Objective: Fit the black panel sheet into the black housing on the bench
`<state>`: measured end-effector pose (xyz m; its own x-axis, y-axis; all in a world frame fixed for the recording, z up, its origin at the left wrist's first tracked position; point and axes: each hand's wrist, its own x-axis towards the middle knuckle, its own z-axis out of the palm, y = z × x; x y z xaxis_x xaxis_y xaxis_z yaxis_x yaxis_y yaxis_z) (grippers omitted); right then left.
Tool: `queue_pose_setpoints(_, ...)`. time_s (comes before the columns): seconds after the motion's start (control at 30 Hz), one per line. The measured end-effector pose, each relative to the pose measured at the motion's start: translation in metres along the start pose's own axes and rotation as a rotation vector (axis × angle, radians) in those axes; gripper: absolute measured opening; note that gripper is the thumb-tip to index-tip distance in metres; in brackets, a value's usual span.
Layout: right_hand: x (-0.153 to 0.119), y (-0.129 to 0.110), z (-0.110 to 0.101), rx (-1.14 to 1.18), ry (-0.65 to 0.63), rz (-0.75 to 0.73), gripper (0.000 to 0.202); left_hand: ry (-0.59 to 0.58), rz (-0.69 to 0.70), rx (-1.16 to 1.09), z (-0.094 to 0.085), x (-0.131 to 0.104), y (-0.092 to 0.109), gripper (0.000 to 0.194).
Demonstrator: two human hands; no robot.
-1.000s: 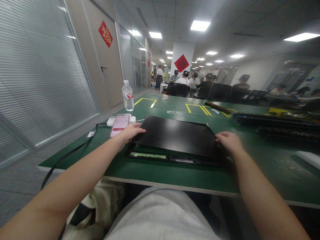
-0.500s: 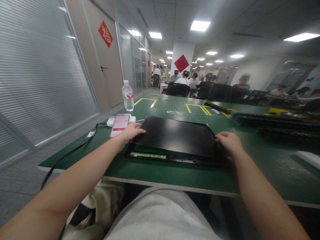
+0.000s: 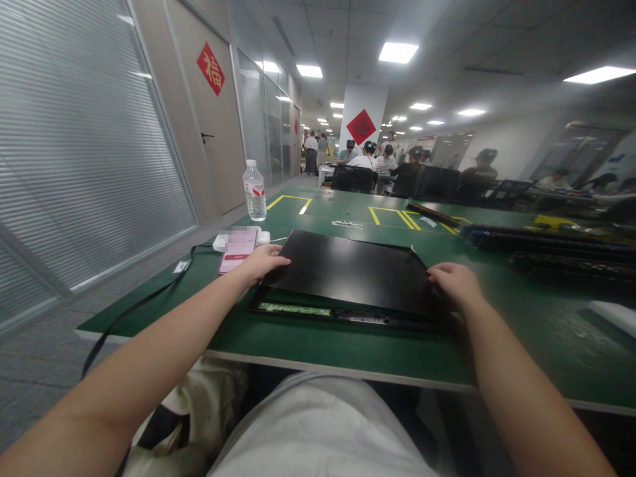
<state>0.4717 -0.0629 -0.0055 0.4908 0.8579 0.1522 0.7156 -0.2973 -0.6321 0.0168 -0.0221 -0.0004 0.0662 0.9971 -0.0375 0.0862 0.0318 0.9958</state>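
A flat, dark, glossy panel (image 3: 348, 268) lies slightly tilted over a shallow black frame (image 3: 382, 319) on the green table. Along the frame's near side, a narrow green circuit board (image 3: 294, 309) shows below the panel's near edge. My left hand (image 3: 265, 262) grips the panel's left edge, thumb on top and fingers partly hidden beneath. At the opposite edge, my right hand (image 3: 456, 281) pinches the panel's right side. The rest of the frame is hidden under the panel.
Left of the panel lie a phone (image 3: 239, 252) and a black strap (image 3: 144, 305); a water bottle (image 3: 255, 191) stands behind them. Dark panel-like parts (image 3: 517, 237) are stacked at right, near a white block (image 3: 613, 318). Yellow tape (image 3: 283, 197) marks the table (image 3: 318, 354). People sit farther back.
My hands and the dark panel hold almost still. Only people in the far background have shifted a little.
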Motion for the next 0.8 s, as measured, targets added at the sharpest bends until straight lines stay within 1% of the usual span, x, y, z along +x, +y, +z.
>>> queue_pose_setpoints(0.13, 0.0018, 0.0027, 0.0011, 0.023, -0.003, -0.005, 0.015, -0.009, 0.001, -0.003, 0.0003, -0.0006, 0.0002, 0.048)
queue_pose_setpoints(0.3, 0.0047, 0.0051, 0.0023, -0.012, -0.012, -0.026, 0.020, 0.009, 0.011, 0.014, 0.0019, -0.0029, 0.0024, 0.046)
queue_pose_setpoints(0.4, 0.0061, 0.0060, 0.0028, -0.011, -0.027, -0.024, 0.021, -0.011, 0.014, 0.011, 0.0019, -0.0027, 0.0018, 0.046)
queue_pose_setpoints(0.6, 0.0080, 0.0084, 0.0041, 0.033, -0.034, -0.002, 0.020, 0.006, 0.028, -0.043, -0.0007, 0.0015, -0.0022, 0.054)
queue_pose_setpoints(0.8, 0.0074, 0.0081, 0.0040, 0.036, -0.039, 0.013, 0.020, 0.075, 0.075, -0.027, -0.0056, 0.0061, -0.0044, 0.061)
